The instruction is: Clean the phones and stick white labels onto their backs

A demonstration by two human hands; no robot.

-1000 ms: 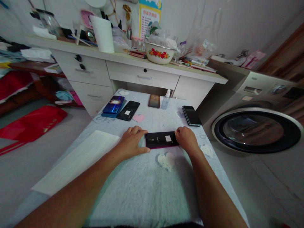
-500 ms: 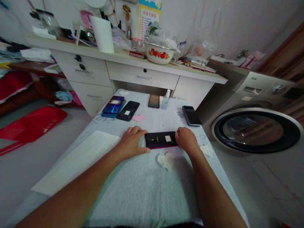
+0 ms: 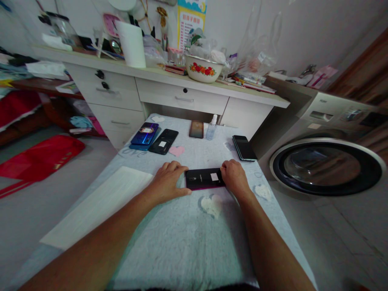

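Observation:
A dark smartphone (image 3: 203, 179) with a small white sticker lies back-up on the table, its long side running left to right. My left hand (image 3: 169, 180) braces its left end, with the thumb near the lower corner and the fingers by the upper one. At the other end, my right hand (image 3: 235, 177) is closed, its curled fingertips on the phone's right end. Whatever those fingers may hold is hidden. Beyond my hands lie a black phone (image 3: 165, 141) with a sticker and a blue phone (image 3: 145, 134) stacked on another.
A clear spray bottle (image 3: 211, 128) stands at the back beside a blurred brown card (image 3: 196, 129). Dark phones (image 3: 245, 148) are stacked at right. A white sheet (image 3: 100, 206) lies left. Behind are a desk (image 3: 182, 93) and, at right, a washing machine (image 3: 327, 121).
My right hand has shifted slightly left and up over the phone's right end, covering a little more of it. The left hand and the phone stay in place.

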